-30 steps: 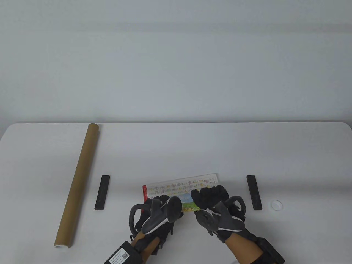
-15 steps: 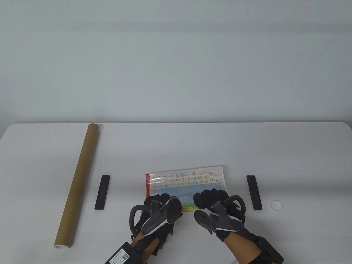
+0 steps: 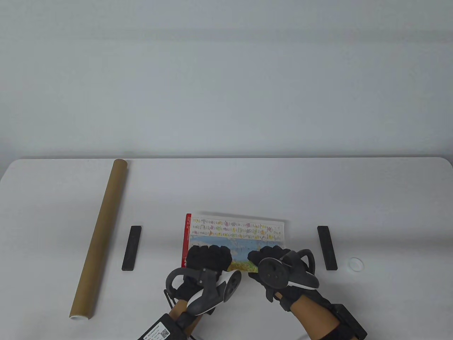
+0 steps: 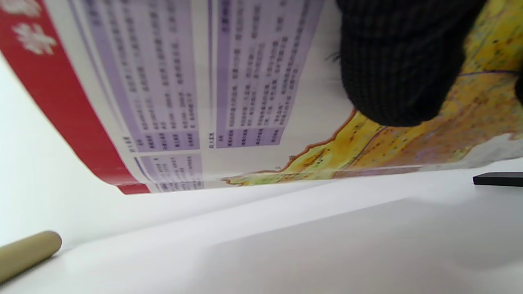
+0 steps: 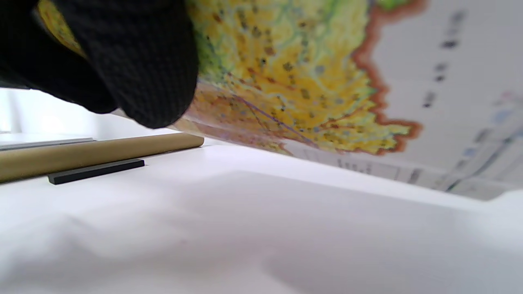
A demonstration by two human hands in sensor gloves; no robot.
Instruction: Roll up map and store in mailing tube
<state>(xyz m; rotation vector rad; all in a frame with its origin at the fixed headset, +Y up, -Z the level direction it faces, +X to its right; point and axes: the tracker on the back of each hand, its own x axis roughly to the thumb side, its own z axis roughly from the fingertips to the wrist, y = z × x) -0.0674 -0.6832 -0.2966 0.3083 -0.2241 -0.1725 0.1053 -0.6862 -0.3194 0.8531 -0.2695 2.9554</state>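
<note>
The colourful map (image 3: 235, 232) with a red left border lies in front of both hands, its near edge under them. My left hand (image 3: 208, 258) grips the map's near left part and my right hand (image 3: 270, 256) its near right part. In the left wrist view a gloved finger (image 4: 400, 61) presses on the printed map (image 4: 253, 81), which curves up off the table. The right wrist view shows the same: fingers (image 5: 135, 61) on the map (image 5: 306, 73). The brown mailing tube (image 3: 101, 233) lies at the far left, its white-rimmed end toward me.
Two black bars lie on the white table, one (image 3: 132, 248) left of the map and one (image 3: 327, 247) right of it. A small white cap (image 3: 355, 263) sits beyond the right bar. The tube (image 5: 94, 153) and left bar (image 5: 96, 170) show in the right wrist view.
More of the map shows now: its far edge has moved away from the hands and levelled out. Both hands have turned at the wrist while staying on the near edge.
</note>
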